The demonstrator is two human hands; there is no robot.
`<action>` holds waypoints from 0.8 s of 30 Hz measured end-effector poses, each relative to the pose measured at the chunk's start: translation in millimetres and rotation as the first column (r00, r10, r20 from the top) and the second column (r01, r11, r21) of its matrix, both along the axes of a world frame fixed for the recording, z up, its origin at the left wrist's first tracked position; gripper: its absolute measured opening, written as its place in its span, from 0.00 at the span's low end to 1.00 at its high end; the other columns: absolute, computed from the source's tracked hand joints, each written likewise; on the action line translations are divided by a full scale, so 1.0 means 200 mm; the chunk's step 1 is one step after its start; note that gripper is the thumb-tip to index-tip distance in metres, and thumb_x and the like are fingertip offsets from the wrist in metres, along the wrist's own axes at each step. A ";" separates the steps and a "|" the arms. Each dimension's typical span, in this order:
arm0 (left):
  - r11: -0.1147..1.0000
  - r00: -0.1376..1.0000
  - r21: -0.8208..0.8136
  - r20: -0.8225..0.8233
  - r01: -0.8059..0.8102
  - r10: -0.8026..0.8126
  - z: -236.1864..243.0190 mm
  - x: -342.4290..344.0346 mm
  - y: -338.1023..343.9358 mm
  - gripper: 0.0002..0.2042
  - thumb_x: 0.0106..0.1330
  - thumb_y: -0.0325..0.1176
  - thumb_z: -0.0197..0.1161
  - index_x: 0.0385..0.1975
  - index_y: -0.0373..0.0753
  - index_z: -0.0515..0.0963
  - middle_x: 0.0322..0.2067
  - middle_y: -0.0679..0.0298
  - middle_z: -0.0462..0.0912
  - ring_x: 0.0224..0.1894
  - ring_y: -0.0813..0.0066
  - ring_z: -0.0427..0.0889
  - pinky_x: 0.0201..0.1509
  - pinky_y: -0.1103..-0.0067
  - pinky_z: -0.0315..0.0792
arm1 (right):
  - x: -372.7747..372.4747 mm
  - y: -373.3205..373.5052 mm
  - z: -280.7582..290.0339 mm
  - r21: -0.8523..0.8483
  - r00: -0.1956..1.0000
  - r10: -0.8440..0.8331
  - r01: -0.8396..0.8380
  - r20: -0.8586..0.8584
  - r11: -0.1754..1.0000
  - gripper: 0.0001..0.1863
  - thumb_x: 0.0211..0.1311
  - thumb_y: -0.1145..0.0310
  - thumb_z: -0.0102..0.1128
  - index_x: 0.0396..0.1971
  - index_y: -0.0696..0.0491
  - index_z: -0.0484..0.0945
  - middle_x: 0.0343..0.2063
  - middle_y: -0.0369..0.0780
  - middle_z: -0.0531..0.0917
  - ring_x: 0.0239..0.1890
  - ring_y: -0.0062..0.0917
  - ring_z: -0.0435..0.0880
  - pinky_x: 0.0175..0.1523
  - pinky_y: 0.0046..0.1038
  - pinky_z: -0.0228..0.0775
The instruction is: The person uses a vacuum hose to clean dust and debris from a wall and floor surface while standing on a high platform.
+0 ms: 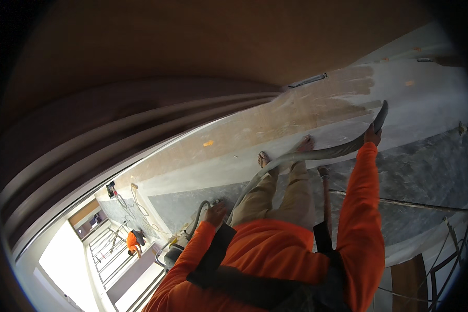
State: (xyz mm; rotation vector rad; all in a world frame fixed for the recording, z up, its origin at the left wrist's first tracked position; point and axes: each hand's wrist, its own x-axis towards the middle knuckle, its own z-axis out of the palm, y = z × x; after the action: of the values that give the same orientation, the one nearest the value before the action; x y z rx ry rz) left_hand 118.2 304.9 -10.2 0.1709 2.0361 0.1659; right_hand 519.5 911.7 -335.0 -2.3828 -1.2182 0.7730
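My right hand (372,134) is closed around a long grey ribbed hose (333,152) near its curved free end. The hose runs across my legs and down beside my body. My left hand (216,212), at my left hip, has curled fingers by a dark curved tube (196,221); what they hold is unclear. A machine with dark and yellow parts (172,250) lies partly hidden behind my left arm. My sandalled feet (263,158) stand on the dusty floor strip (249,151).
An upright pole (325,190) stands beside my right leg. A long bar (411,203) crosses at right. A curved, stepped surface (114,122) fills the upper left. A power tool with cords (111,190) sits farther left. A co-worker in orange (134,240) bends by railings at lower left.
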 end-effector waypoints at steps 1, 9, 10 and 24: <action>1.000 1.000 0.010 0.009 -0.018 0.018 -0.01 -0.01 0.01 0.27 0.67 0.46 0.65 0.62 0.38 0.75 0.54 0.50 0.83 0.55 0.61 0.84 0.58 0.69 0.76 | 0.00 -0.02 -0.01 -0.019 0.999 0.018 -0.017 0.035 1.000 0.41 0.63 0.44 0.60 0.65 0.63 0.69 0.58 0.56 0.79 0.61 0.49 0.77 0.65 0.39 0.67; 1.000 1.000 -0.003 -0.011 -0.013 0.013 0.08 -0.06 0.09 0.26 0.68 0.45 0.65 0.60 0.36 0.76 0.55 0.51 0.83 0.58 0.59 0.82 0.62 0.70 0.75 | -0.46 -0.57 0.20 -0.213 0.912 0.217 -0.302 -0.349 0.929 0.32 0.67 0.51 0.60 0.59 0.64 0.75 0.50 0.55 0.84 0.54 0.49 0.83 0.57 0.39 0.72; 0.999 1.000 0.048 -0.001 0.024 -0.024 0.01 -0.08 0.14 0.26 0.67 0.45 0.65 0.60 0.36 0.76 0.55 0.51 0.83 0.58 0.59 0.82 0.61 0.70 0.75 | -0.39 -0.56 0.15 -0.137 0.911 0.280 -0.332 -0.302 0.933 0.31 0.67 0.52 0.60 0.59 0.63 0.75 0.50 0.54 0.84 0.54 0.49 0.82 0.58 0.39 0.72; 0.993 1.000 -0.112 -0.001 -0.023 0.023 0.03 -0.04 -0.03 0.27 0.66 0.43 0.66 0.63 0.39 0.75 0.44 0.51 0.87 0.45 0.67 0.88 0.48 0.73 0.80 | -0.20 -0.36 0.36 0.161 0.992 0.121 -0.125 0.033 0.979 0.43 0.67 0.44 0.56 0.68 0.66 0.64 0.62 0.60 0.73 0.66 0.51 0.72 0.68 0.39 0.64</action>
State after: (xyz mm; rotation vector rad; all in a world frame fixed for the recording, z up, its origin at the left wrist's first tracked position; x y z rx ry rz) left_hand 111.0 299.6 -4.5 0.0774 2.0421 0.0663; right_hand 479.4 839.3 -263.9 -2.2081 -1.3927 0.6566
